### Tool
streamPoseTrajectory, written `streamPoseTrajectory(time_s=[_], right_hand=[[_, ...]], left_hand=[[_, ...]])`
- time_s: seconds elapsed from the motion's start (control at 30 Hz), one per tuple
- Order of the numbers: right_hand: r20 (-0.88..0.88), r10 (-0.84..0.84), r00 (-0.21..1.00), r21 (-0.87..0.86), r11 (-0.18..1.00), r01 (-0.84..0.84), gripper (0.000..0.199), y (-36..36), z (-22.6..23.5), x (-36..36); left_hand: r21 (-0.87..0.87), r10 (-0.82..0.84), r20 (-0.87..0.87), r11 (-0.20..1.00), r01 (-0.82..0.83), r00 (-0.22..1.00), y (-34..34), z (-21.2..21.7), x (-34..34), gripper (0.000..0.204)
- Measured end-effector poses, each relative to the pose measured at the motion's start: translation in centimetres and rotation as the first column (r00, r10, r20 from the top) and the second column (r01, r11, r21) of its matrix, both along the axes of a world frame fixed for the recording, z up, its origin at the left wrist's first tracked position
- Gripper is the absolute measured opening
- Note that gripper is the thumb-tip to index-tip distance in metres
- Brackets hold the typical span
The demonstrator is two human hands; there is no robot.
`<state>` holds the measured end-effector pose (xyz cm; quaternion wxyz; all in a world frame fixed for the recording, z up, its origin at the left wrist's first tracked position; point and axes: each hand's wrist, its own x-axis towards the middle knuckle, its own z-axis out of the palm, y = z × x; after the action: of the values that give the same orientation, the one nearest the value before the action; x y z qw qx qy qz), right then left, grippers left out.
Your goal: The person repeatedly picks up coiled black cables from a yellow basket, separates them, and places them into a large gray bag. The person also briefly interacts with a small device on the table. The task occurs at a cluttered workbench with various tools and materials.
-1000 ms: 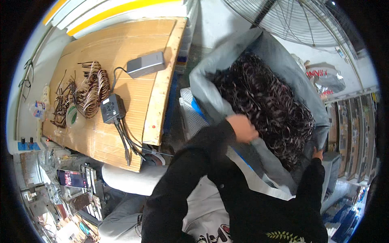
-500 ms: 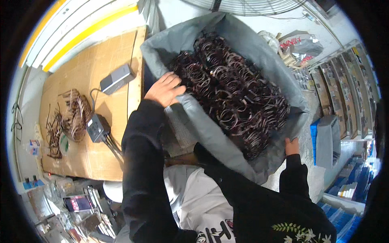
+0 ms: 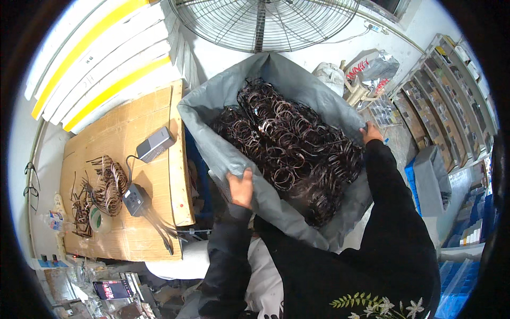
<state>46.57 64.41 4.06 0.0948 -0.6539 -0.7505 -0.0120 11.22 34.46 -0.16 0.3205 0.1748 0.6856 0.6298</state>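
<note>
A large grey fabric bag (image 3: pixel 204 119) stands in front of me with its mouth wide open. It is filled with a heap of dark brown, shiny coiled strips (image 3: pixel 287 154), looped into rings and bundled together; their exact kind I cannot tell. My left hand (image 3: pixel 241 190) grips the bag's near left rim, the thumb over the edge and the other fingers mostly hidden. On the far right rim, my right hand (image 3: pixel 371 134) is closed round the fabric. Neither hand touches the coils.
Left of the bag, a cardboard-topped table (image 3: pixel 154 204) bears a grey box-shaped device (image 3: pixel 155 144), a black adapter (image 3: pixel 134 200), brown coils (image 3: pixel 110 186) and a tape roll (image 3: pixel 100 219). Behind stands a large wire-caged fan (image 3: pixel 228 24). At right are a grey bin (image 3: pixel 430 181) and a compartment rack (image 3: pixel 441 95).
My left hand has shifted along the rim toward me. My right hand has moved from the near right corner to farther up the right rim. The view has tilted up, showing more fan.
</note>
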Motion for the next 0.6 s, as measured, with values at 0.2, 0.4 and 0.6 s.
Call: streamPoseTrajectory(time_s=[0.2, 0.4, 0.6], right_hand=[[-0.074, -0.038, 0.997, 0.039, 0.998, 0.041, 0.042, -2.3, -1.1, 4.4], [-0.066, -0.147, 0.987, 0.024, 0.989, 0.149, 0.045, -5.7, -0.2, 9.3], [-0.011, -0.243, 0.970, 0.065, 0.968, 0.243, 0.047, -6.3, -2.3, 16.8]], left_hand=[[-0.002, 0.080, -0.045, 0.997, -0.080, 0.996, -1.2, 0.7, 3.5, 0.064], [-0.004, -0.056, 0.102, 0.998, 0.057, 0.993, -0.4, 1.9, 7.2, 0.070], [-0.039, -0.225, -0.289, 0.974, 0.223, 0.931, 7.1, -0.4, 6.9, 0.068]])
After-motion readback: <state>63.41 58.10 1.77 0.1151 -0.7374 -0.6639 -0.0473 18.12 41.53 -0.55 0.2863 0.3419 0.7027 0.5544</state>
